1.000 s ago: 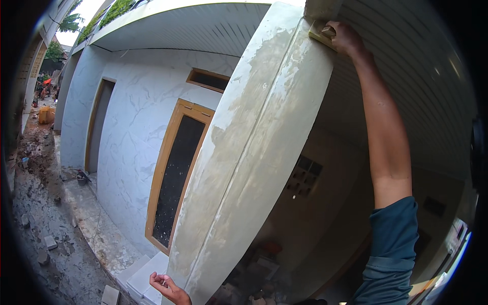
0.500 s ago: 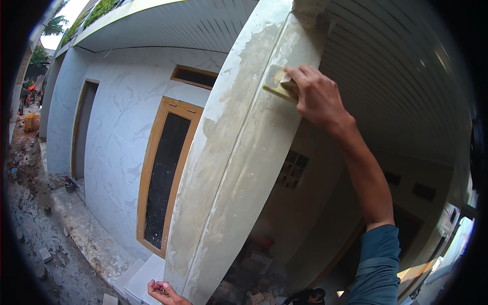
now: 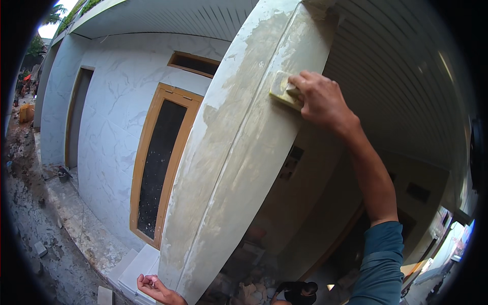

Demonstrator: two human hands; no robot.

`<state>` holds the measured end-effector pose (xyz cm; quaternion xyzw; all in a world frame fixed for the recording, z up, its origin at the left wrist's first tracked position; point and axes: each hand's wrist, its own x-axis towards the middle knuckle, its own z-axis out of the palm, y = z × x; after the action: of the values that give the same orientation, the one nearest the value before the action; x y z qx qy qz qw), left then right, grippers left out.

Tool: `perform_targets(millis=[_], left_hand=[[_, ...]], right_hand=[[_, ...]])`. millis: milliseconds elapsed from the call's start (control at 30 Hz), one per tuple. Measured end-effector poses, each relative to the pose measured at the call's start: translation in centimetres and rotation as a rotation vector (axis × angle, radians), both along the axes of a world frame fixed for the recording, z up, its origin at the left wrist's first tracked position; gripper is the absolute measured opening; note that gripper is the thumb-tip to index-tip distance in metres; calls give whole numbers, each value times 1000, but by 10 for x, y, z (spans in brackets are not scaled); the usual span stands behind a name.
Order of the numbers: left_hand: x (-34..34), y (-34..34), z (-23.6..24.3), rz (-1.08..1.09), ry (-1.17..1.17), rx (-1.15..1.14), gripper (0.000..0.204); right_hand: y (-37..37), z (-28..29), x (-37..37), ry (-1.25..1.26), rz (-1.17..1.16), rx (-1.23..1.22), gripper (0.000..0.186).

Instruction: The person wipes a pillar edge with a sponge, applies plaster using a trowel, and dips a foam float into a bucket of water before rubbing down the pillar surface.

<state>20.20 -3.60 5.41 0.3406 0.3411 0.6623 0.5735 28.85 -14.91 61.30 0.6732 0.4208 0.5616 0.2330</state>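
Observation:
My right hand (image 3: 325, 101) is closed around the handle of a yellow-green plastering float (image 3: 285, 91). The float's plate is against the upper part of a tall column (image 3: 231, 152) coated in patchy grey-beige plaster, with whiter patches on its left side. A raised pale seam runs lengthwise along the column. Low in the picture, my left hand (image 3: 158, 290) is beside the column's lower left edge, palm turned up and fingers curled in; nothing shows in it.
Left of the column are a marbled wall (image 3: 114, 117) and a wooden-framed window (image 3: 161, 162). Pale stacked slabs (image 3: 140, 272) lie by my left hand. Rubble covers the ground (image 3: 30, 218). Below right, a person in dark clothing (image 3: 297, 292) is in the shaded porch.
The float now shows more of its plate and sits slightly lower and to the right in the picture. The whole view has shifted a little, and my left hand appears slightly further left.

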Motion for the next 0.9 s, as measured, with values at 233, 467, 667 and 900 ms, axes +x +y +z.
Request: perform_targets(millis=[233,467,667,900], left_hand=[[-15,-17,3,-101,-126,33,42],[-11,-12,3,-72,-54,44,37],[-9,-6,-1,-9,68,45,34],[-6,-5,8,-24,-11,45,33]], right_hand=[[-24,-126,-16,101,88,-163,33],[-28,119,-4,-259,55,414,40],[3,192,11,-193,-58,458,33],[0,74,1,-49,-121,235,36]])
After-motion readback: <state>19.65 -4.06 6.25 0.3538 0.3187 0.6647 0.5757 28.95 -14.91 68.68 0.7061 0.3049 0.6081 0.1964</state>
